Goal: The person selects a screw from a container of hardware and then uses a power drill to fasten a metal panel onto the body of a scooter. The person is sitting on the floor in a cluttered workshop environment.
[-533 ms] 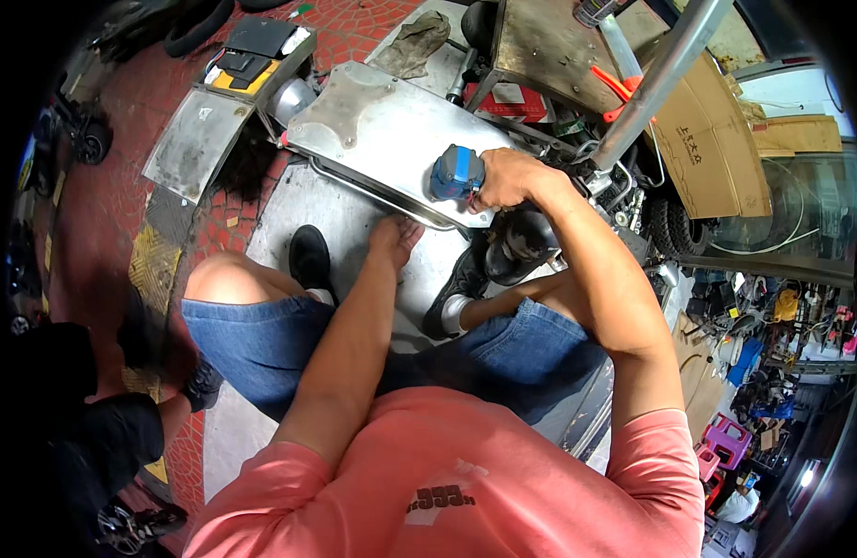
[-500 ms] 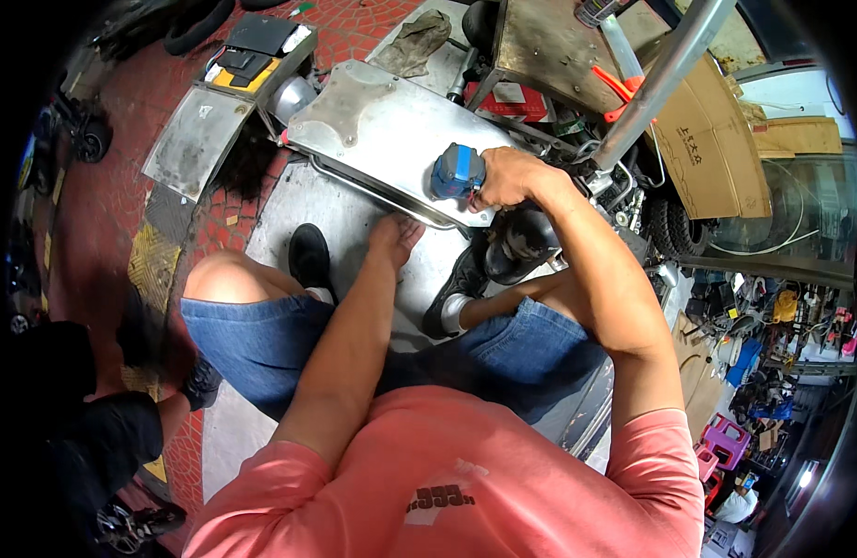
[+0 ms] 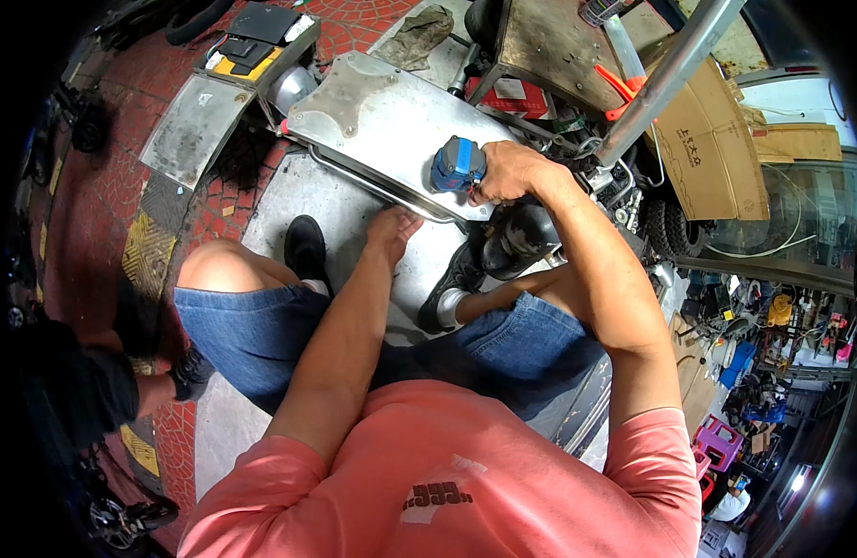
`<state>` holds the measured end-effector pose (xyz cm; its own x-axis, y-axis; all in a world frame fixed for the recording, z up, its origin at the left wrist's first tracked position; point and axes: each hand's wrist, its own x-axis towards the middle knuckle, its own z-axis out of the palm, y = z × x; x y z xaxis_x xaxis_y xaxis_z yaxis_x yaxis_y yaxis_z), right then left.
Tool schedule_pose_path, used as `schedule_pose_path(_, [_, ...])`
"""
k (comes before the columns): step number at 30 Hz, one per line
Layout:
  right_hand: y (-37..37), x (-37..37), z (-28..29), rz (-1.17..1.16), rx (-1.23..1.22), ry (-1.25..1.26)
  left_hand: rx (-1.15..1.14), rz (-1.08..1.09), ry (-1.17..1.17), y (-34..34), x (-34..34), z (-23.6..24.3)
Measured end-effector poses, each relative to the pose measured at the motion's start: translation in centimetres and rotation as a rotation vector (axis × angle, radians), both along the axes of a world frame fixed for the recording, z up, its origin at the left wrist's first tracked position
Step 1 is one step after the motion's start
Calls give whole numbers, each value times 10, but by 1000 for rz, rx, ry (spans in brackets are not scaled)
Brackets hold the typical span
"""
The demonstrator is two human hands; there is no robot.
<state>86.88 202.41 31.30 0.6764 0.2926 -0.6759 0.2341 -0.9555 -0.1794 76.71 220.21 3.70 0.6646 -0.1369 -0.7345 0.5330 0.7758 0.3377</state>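
My right hand [image 3: 514, 173] is wrapped round a blue-and-black cordless drill [image 3: 458, 165]. The tool stands over the near right end of a long silver scooter deck [image 3: 405, 139]; its tip is hidden from this view. Along the deck's near side runs a bent metal tube rail [image 3: 373, 189]. Just below the rail's right part is my left hand [image 3: 394, 232], palm partly turned up, fingers loosely extended, with nothing visible in it. Whether its fingertips touch the rail, I cannot tell. A rounded black part [image 3: 523, 240] sits beside the deck's right end, close to my right foot.
A worn workbench [image 3: 554, 51] stands at the far right, with orange-handled tool [image 3: 619, 93] near its edge. A slanted metal pole [image 3: 675, 79] and a cardboard sheet [image 3: 712, 139] rise behind my right arm. At the left are a metal panel [image 3: 194, 135] and another person's leg [image 3: 154, 391].
Both hands stay nearly in place, the right still gripping the drill at the deck's right end. The whole view has shifted slightly.
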Motion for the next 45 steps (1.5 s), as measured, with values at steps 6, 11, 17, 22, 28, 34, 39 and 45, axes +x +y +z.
schedule_pose_path(6, [-1, -1, -1, -7, -22, -18, 38, -8, -130, -1, -4, 7])
schedule_pose_path(11, [0, -1, -1, 2, 11, -25, -33, 29, -170, 1, -7, -1])
schedule_pose_path(17, [0, -2, -1, -16, 6, -9, -77, 30, -218, 2, -7, 3])
schedule_pose_path(22, [-2, -3, -1, -12, 0, -29, -99, 51, -184, -2, -3, 15])
schedule_pose_path(28, [0, -2, 0, -39, 5, -4, -188, 65, -269, 2, 0, 21])
schedule_pose_path(34, [-2, -1, -4, -18, 13, -12, -201, 85, -279, -2, 1, 30])
schedule_pose_path(39, [-3, -2, -7, -16, 26, -17, -187, 62, -233, -6, 3, 40])
schedule_pose_path(45, [1, -1, -2, -33, 12, 5, -192, 51, -255, -6, 4, 39])
